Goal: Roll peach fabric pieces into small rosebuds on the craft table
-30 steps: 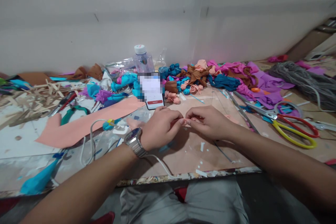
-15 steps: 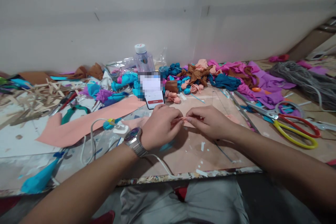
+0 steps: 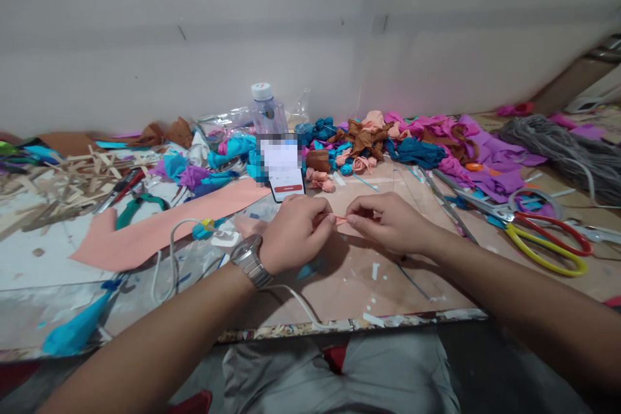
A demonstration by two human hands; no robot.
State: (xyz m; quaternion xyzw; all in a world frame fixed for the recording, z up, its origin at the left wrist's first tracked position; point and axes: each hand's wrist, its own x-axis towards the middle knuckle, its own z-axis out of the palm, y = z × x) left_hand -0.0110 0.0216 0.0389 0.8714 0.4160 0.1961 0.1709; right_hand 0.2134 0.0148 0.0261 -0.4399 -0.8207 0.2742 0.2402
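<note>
Short salmon-pink strip of thin craft material (image 3: 341,219) spans both hands, low over the brown board counter (image 3: 378,291), about midway along its front edge. Left hand (image 3: 295,233), steel watch at the wrist: grip pinching one end. Right hand (image 3: 388,223): grip pinching the other end. Opposed pinches probably keep the limp strip flat and controlled. Yellow-and-red-handled scissors (image 3: 543,239) lie toward the right edge, likely parked within reach.

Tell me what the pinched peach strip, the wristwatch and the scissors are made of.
Peach strip, pinched by left hand and right hand: matte, limp, likely felt or crepe paper. Wristwatch: silvery linked band, seemingly metal. Scissors: grey metal blades; glossy yellow and red handles, probably plastic.
</note>
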